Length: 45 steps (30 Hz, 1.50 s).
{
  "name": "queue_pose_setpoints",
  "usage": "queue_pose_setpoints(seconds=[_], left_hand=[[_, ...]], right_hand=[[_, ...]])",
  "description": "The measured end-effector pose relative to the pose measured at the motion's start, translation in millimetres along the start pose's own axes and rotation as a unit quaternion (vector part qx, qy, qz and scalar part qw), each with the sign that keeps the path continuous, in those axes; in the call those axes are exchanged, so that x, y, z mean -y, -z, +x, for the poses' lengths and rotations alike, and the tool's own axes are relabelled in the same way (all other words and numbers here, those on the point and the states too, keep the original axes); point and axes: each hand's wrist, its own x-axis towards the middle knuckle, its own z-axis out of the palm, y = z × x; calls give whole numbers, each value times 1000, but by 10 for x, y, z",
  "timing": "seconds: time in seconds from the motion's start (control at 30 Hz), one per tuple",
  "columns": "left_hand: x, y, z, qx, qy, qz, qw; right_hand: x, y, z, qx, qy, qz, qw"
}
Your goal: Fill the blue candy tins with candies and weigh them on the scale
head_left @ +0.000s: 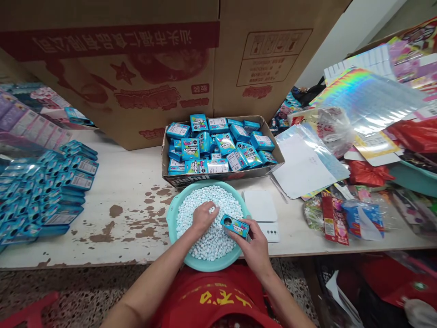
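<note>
Right hand gripped a small blue box above the teal basin, while the left hand, fingers curled (around anything, I couldn't tell), rested on the pale candies inside.

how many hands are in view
2: the left hand is at the white pieces in the teal basin; the right hand holds a blue box over the basin's right side.
</note>
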Motion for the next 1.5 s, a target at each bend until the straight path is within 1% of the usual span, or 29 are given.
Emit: queue_pose_setpoints(seconds=[0.03,0.1,0.17,0.23,0.3,0.33,0.4,0.47,0.6,0.77,0.97,1.13,1.27,1.37,1.5], left_hand=[[-40,30,-2,-10,25,-72,997],[-188,118,-33,-2,81,-209,975],[-395,223,-98,17,118,-324,939],[-600,312,-174,21,126,-412,902],[-743,363,-234,14,124,-466,876],[-783,374,-253,7,123,-485,866],[-810,380,-268,-15,121,-511,851],[-801,381,-262,-37,112,-527,842],[-813,396,-237,-59,81,-527,844],[-887,404,-234,-66,85,-517,849],[-900,397,-259,-72,93,-506,854],[-914,364,-261,-67,66,-486,869],[-938,342,-236,-100,48,-462,880],[-967,333,-229,-99,24,-457,884],[-1003,308,-225,-99,38,-464,880]], right_hand=[[-1,-4,-2,2,2,-6,1000],[9,-20,-4,10,14,-20,1000],[37,-53,-3,20,35,-36,999],[79,-106,3,29,55,-49,997],[129,-170,12,36,68,-58,995],[157,-199,18,40,73,-61,995],[211,-242,29,46,83,-63,993],[258,-258,40,53,95,-62,992],[319,-243,59,56,94,-56,992],[345,-246,76,51,73,-47,995],[352,-249,80,48,67,-33,996],[368,-252,92,41,75,-23,996],[407,-237,95,37,70,-14,997],[425,-222,101,27,74,-6,997],[396,-219,109,18,72,1,997]])
